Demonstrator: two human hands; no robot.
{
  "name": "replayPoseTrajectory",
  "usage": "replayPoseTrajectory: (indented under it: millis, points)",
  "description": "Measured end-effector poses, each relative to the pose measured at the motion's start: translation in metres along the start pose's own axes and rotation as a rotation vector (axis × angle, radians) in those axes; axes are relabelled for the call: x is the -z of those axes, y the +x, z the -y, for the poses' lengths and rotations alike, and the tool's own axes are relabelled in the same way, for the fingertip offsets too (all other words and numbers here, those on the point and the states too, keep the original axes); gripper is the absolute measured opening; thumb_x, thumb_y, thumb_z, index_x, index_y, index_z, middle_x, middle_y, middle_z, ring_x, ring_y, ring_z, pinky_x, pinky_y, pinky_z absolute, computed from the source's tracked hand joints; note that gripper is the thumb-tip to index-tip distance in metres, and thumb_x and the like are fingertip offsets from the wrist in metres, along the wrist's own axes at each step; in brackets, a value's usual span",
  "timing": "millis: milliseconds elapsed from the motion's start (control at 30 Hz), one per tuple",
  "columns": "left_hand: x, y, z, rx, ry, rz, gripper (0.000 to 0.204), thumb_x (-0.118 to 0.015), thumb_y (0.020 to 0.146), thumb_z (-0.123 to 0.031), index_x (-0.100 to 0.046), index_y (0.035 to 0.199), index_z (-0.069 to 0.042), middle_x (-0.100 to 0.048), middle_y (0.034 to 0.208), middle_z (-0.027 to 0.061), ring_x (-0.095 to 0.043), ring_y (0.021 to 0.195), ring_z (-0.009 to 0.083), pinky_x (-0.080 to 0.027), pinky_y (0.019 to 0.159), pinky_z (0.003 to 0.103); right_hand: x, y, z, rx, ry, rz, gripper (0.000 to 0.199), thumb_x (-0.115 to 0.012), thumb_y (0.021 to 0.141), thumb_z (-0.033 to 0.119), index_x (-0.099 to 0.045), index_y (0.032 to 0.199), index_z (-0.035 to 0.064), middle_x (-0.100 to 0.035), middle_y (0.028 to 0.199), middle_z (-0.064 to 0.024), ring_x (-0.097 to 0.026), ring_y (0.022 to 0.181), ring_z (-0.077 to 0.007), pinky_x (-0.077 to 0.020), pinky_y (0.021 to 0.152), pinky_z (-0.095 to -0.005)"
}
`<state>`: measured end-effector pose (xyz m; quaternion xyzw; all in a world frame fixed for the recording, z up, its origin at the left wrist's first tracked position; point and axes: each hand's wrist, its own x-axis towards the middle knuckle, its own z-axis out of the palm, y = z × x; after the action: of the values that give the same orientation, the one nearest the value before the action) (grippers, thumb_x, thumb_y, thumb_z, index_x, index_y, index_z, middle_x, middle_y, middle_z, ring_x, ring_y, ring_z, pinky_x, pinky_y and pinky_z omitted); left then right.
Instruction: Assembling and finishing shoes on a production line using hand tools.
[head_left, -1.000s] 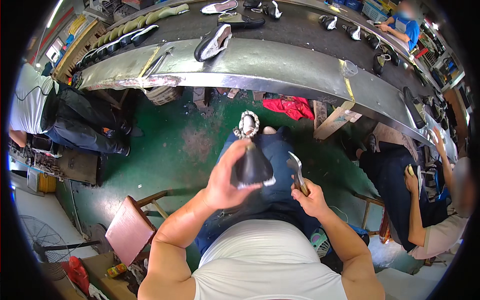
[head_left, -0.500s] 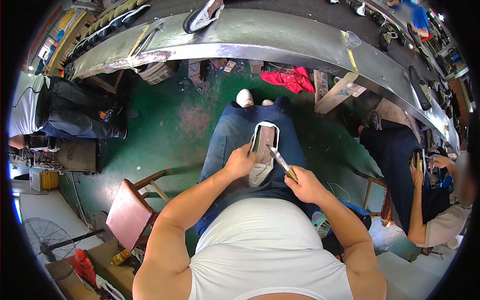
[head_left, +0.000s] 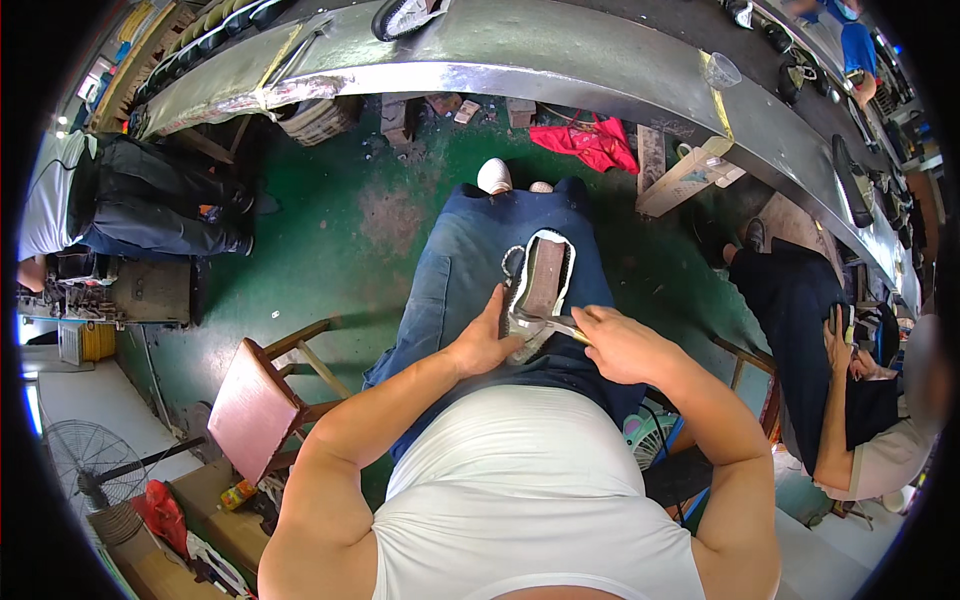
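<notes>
L hand (head_left: 482,345) fingers were curled round the heel end of the shoe (head_left: 538,290), closed firmly on it & pinning it sole-up on the lap. R hand (head_left: 618,343) was fisted shut on the handle of a metal tool (head_left: 548,322), whose thin tip lay across the shoe's near edge, touching it just beside the L fingertips. Exact tool type couldn't be made out; looked like pliers or a flat lever.

Change vs. 1 s back: shoe had been held up in the L hand, away from the legs, w/ the tool apart from it off to the R. Half a sec back it was already down on the thigh, tool closing in. Now tool & shoe were in contact. Judged: handling/positioning was over & actual work on the sole edge was starting.

Outward: shoe rested on the blue jeans (head_left: 470,270), toe pointing away from the body. Green floor (head_left: 330,200) below, red cloth (head_left: 590,143) under the long metal conveyor bench (head_left: 560,55). Wooden chair w/ pink seat (head_left: 255,405) stood to the L; a co-worker's arm (head_left: 835,400) sat well apart on the R.
</notes>
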<state>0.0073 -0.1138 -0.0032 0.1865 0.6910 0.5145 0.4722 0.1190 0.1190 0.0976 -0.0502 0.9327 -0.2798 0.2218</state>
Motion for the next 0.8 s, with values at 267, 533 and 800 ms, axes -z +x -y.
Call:
replayPoseTrajectory:
  millis: [267,533,800]
  points:
    - [-0.012,0.004,0.007,0.010,-0.757,-0.073,0.074,-0.035,0.106,-0.039,-0.001,0.159,0.001,-0.010,0.168,0.0125,-0.013,0.154,0.0235,-0.011,0.124,0.034,0.034,0.032,0.015,0.050,-0.275,0.225,0.017,-0.060,0.087,0.010,-0.065,0.095,-0.0041,-0.070,0.093,-0.0222,-0.068,0.091,-0.0395,-0.0542,0.080,-0.0479]
    - [-0.022,0.046,0.039,0.135,-0.309,-0.613,0.061,-0.030,0.109,-0.045,-0.047,0.145,0.001,-0.056,0.141,0.0184,-0.052,0.131,0.0267,-0.038,0.110,0.035,-0.052,0.024,0.005,-0.034,0.201,-0.046,0.024,-0.062,0.090,0.017,-0.058,0.106,-0.0007,-0.065,0.099,-0.0241,-0.063,0.096,-0.0431,-0.0494,0.084,-0.0510]
    - [-0.028,0.039,0.023,-0.142,0.171,-0.638,0.050,-0.036,0.107,-0.031,-0.055,0.136,0.005,-0.058,0.132,0.0287,-0.055,0.125,0.0435,-0.044,0.105,0.044,-0.008,0.019,-0.021,-0.041,-0.141,-0.188,0.051,-0.060,0.092,0.012,-0.046,0.137,-0.0072,-0.060,0.123,-0.0248,-0.058,0.115,-0.0401,-0.0504,0.096,-0.0446]
